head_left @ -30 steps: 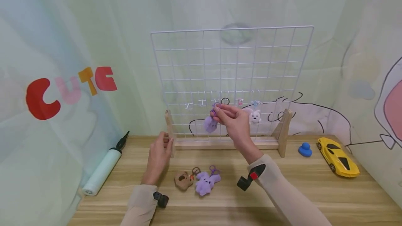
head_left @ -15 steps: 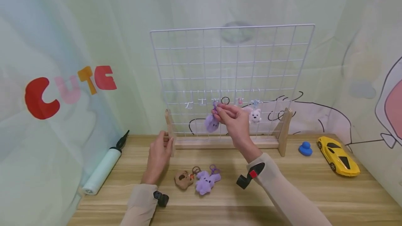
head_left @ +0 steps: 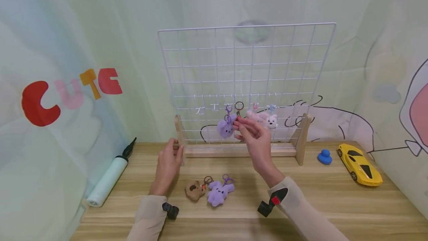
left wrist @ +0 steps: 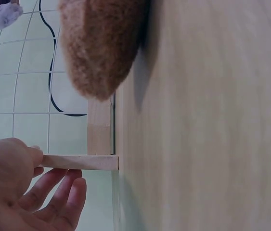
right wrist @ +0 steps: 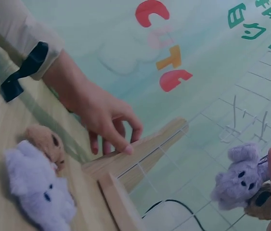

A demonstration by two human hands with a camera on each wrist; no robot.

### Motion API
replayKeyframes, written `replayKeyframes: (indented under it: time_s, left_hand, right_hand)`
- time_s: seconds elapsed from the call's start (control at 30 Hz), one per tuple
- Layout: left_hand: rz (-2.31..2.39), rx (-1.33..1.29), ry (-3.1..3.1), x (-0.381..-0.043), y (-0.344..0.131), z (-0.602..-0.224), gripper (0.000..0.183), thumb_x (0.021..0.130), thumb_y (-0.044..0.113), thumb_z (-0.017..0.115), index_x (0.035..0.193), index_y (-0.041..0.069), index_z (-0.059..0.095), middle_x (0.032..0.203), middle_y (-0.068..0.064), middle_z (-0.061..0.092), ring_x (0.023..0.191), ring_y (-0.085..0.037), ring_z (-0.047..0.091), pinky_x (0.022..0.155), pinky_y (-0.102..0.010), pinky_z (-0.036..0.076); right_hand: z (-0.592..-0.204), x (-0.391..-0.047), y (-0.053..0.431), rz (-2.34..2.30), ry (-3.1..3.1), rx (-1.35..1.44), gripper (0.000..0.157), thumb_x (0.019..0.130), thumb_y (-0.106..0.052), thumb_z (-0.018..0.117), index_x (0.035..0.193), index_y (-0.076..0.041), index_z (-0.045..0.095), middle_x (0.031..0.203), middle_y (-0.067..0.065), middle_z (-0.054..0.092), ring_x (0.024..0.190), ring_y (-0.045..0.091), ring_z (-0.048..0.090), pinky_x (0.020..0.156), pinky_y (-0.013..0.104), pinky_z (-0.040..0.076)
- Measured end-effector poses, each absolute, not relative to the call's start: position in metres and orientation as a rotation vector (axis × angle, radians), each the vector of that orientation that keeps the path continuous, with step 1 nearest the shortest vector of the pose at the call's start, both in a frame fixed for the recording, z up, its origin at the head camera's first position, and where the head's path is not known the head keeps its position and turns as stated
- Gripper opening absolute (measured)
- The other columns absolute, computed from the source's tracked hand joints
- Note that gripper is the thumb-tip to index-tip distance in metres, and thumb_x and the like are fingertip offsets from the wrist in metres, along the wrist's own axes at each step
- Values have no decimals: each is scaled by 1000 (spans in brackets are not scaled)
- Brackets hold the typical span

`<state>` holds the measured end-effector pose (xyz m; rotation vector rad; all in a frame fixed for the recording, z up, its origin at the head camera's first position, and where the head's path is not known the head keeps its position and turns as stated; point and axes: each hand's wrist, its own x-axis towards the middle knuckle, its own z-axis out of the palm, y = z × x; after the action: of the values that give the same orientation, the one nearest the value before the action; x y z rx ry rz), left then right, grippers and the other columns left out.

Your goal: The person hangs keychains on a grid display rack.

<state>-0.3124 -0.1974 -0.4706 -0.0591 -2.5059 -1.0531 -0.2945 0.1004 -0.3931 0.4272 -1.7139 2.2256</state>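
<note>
My left hand (head_left: 168, 166) grips the left wooden upright (left wrist: 94, 162) of a white wire grid rack, thumb on one side and fingers on the other. A purple plush keychain (head_left: 225, 128) hangs from a hook low on the grid, its purple clasp in full view. My right hand (head_left: 258, 142) is just right of that plush, fingers extended and apparently holding nothing. Partly behind those fingers hangs a brown plush keychain (right wrist: 260, 203) on a dark ring. Another purple plush keychain (head_left: 218, 193) and a brown one (head_left: 195, 190) lie on the table before the rack.
Pink and white plush keychains (head_left: 271, 122) hang farther right on the grid. White hooks (head_left: 200, 111) hold nothing at the left. A blue toy (head_left: 324, 157) and a yellow toy car (head_left: 360, 164) stand at the right; a pale green pump (head_left: 107, 183) lies at the left.
My right hand has let go of the purple plush keychain's clasp and drawn back down and right, leaving it hanging. My left hand stays on the upright.
</note>
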Motion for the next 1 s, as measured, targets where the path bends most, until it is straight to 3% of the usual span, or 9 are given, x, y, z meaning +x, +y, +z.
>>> replayKeyframes:
  time_s: [0.33, 0.6, 1.0]
  left_hand:
    - [-1051, -45, -2506, -313, -196, -471, 24, 112, 18, 62, 130, 3, 60, 123, -24, 77, 107, -37, 79, 88, -54, 67]
    - [-1042, -21, -2522, -312, -194, -467, 25, 112, 19, 61, 132, 3, 59, 125, -25, 75, 108, -38, 78, 89, -54, 67]
    - [-1041, -13, -2541, -312, -195, -468, 26, 113, 20, 60, 132, 3, 59, 126, -24, 75, 110, -38, 78, 89, -53, 67]
  right_hand:
    - [-434, -293, 106, 2066, -2143, 469, 21, 106, -4, 68, 125, 3, 74, 120, 24, 79, 100, 19, 80, 88, 37, 68]
    - [-464, -300, 118, 1254, -2761, 1048, 19, 103, -6, 71, 120, -3, 79, 111, 10, 81, 99, 15, 75, 87, 25, 63]
    - [-488, -302, 119, 1261, -2790, 1102, 21, 100, -21, 80, 115, -6, 79, 94, 0, 75, 82, 5, 65, 75, 22, 58]
